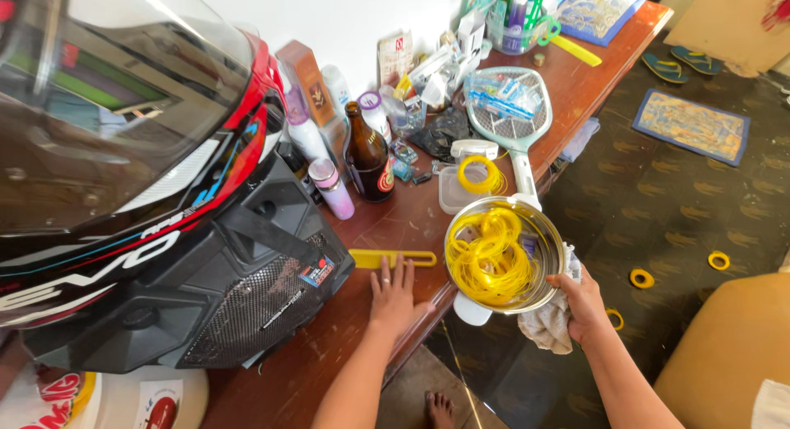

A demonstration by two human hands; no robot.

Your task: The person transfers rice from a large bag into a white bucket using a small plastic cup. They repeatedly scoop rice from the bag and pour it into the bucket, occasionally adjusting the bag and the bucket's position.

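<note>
Steel bowl [504, 255] of yellow rings [487, 260] held out past the tabletop [387, 223] edge, beside a white cloth [550, 324]. Right hand [583, 304]: grip clamped on the bowl's near rim at its right side, thumb over the rim, cloth bunched under the palm. Left hand [393, 296]: grip apart, fingers spread, palm flat on the tabletop, fingertips touching a yellow comb [392, 258]. Helmet [123, 141] sits left of that hand. More yellow rings lie on the floor [658, 199].
</note>
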